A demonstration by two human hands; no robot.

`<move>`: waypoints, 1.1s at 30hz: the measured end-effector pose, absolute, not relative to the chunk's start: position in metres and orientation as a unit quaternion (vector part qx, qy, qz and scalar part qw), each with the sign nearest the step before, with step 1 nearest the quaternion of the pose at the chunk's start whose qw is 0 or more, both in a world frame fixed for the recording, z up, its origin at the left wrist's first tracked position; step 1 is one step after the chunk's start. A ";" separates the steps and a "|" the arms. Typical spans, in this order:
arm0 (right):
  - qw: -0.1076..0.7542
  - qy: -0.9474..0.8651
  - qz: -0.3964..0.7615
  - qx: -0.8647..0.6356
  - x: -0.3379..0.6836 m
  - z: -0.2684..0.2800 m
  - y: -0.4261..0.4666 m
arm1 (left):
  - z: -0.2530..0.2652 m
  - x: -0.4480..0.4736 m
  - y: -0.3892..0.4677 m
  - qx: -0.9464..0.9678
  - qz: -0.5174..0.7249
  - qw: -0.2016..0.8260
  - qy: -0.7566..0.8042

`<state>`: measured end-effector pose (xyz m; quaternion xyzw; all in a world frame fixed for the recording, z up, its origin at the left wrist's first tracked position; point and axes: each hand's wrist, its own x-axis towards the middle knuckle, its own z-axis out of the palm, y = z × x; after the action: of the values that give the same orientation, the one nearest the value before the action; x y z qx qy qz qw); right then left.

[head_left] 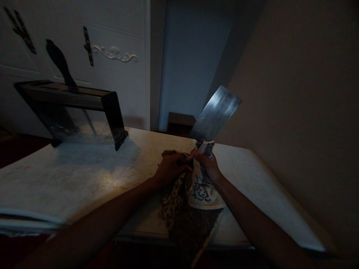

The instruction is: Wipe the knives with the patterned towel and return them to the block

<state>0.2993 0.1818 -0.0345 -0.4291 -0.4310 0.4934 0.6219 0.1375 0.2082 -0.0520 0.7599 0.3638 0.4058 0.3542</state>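
Note:
A cleaver with a broad, shiny rectangular blade (215,112) points up and away, tilted to the right. Its handle is hidden inside a patterned brown-and-cream towel (206,194). My right hand (209,164) is closed around the towel and the covered handle, just below the blade. Close beside it on the left, my left hand (174,168) pinches a fold of the same towel. The towel's lower end hangs down over the table's near edge.
A knife block (109,101) with black ends and a see-through front stands on the pale-covered table (92,179) at the left. One black-handled tool (60,61) sticks up from it. White cabinet doors (120,22) are behind, and a wall (303,112) runs along the right.

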 end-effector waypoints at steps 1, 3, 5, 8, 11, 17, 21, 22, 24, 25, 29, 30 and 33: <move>0.626 -0.432 0.486 -0.430 0.299 -0.035 0.183 | -0.052 0.138 0.208 0.764 0.400 0.345 0.372; 0.635 -0.443 0.459 -0.436 0.299 -0.036 0.186 | -0.052 0.140 0.207 0.774 0.387 0.319 0.386; 0.642 -0.459 0.422 -0.446 0.298 -0.036 0.188 | -0.051 0.142 0.207 0.789 0.377 0.295 0.385; 0.663 -0.465 0.358 -0.464 0.295 -0.034 0.190 | -0.051 0.144 0.209 0.812 0.361 0.271 0.370; 0.684 -0.447 0.323 -0.478 0.293 -0.031 0.190 | -0.051 0.145 0.209 0.821 0.372 0.242 0.358; 0.680 -0.436 0.344 -0.478 0.292 -0.029 0.186 | -0.051 0.145 0.203 0.804 0.394 0.203 0.396; 0.668 -0.446 0.371 -0.467 0.295 -0.029 0.185 | -0.053 0.143 0.206 0.842 0.337 0.218 0.362; 0.667 -0.445 0.373 -0.467 0.296 -0.029 0.186 | -0.053 0.143 0.207 0.847 0.328 0.214 0.359; 0.670 -0.436 0.370 -0.473 0.297 -0.032 0.187 | -0.052 0.142 0.210 0.848 0.328 0.198 0.366; 0.673 -0.429 0.367 -0.477 0.298 -0.033 0.187 | -0.051 0.142 0.211 0.845 0.334 0.191 0.372; 0.684 -0.431 0.337 -0.482 0.298 -0.035 0.189 | -0.049 0.140 0.213 0.837 0.353 0.197 0.368; 0.684 -0.439 0.326 -0.482 0.297 -0.036 0.189 | -0.048 0.139 0.213 0.837 0.350 0.200 0.369; 0.684 -0.462 0.296 -0.481 0.297 -0.037 0.190 | -0.045 0.139 0.210 0.837 0.332 0.202 0.386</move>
<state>0.2971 0.1896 -0.0367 -0.4806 -0.4618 0.2961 0.6842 0.1388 0.2101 -0.0448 0.8367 0.3855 0.3324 0.2021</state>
